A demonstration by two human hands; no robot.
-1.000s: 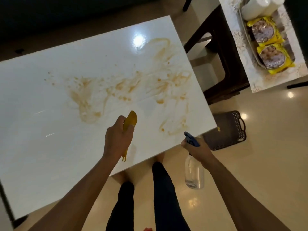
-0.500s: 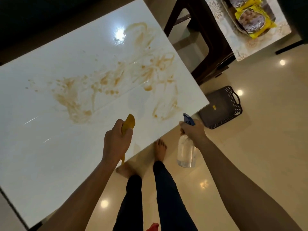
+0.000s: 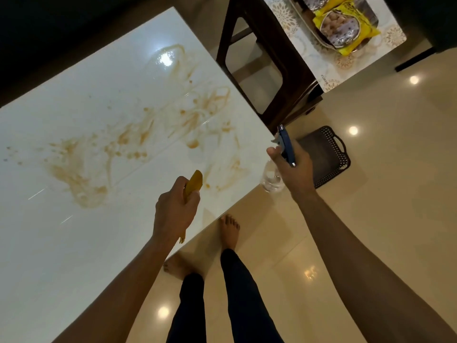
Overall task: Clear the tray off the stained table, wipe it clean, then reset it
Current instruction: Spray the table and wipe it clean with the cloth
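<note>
bottle [image 3: 272,178] seemingly raised by right hand [image 3: 293,167].

**Hidden and cut off**

The yellow cloth [image 3: 193,185] is mostly buried in the left hand [image 3: 174,211]. The right hand [image 3: 293,167] covers the spray bottle [image 3: 272,178] neck. The top edge crops the snack packets [image 3: 346,23].

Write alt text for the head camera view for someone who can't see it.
A person stands at a white table smeared with brown stains, the left hand gripping a yellow cloth and the right hand holding a spray bottle at the table's edge. A dark tray lies on the floor.
</note>
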